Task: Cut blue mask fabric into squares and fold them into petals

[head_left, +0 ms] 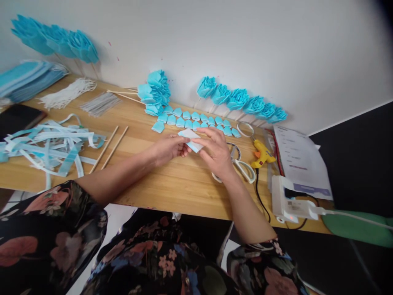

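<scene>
Between both hands I hold a small square of white and light-blue fabric (193, 139), turned cornerwise above the table. My left hand (172, 149) pinches its left side between thumb and fingers. At its right side, my right hand (216, 151) grips it with thumb and fingers. Just beyond the hands lie rows of small folded blue petals (187, 115). Scissors with white handles (245, 170) lie beside my right hand, partly hidden by it. A roll of tape (245, 129) rests farther back.
Blue fabric flowers on sticks (238, 99) lean on the wall; more flowers (156, 92) lie behind the petals. A yellow glue gun (261, 154) and a power strip (284, 200) with cables stand right. Cut strips (49, 143), two wooden sticks (109, 149) and a stack of masks (30, 80) lie left.
</scene>
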The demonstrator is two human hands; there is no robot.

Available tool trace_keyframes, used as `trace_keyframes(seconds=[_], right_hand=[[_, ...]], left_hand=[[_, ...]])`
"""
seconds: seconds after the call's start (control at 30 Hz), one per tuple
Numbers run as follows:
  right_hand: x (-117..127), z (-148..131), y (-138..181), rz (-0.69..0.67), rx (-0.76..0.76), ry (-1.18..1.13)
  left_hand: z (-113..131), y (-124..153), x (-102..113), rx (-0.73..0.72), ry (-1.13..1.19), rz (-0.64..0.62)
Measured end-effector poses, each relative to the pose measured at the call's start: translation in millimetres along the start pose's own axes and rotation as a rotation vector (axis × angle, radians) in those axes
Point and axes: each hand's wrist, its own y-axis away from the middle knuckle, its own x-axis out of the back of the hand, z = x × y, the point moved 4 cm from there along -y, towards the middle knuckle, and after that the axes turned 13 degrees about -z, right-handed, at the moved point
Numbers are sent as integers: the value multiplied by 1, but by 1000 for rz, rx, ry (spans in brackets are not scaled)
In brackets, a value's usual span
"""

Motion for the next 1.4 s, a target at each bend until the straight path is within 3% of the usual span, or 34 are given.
trace_keyframes(seconds=[0.3, 0.77, 1.07, 1.4], right_hand=[[-3, 5, -1, -36, -23, -59], [-13, 7, 2, 58, -147, -212], [-6, 8, 3, 123, -244, -251], [-4, 9, 2, 23, -96, -42]], left_hand=[[1, 0, 1, -77, 21, 31], [4, -3, 5, -260, -104, 7], [3, -2, 6, -198, -49, 29], [9, 1, 1, -174, -31, 46]])
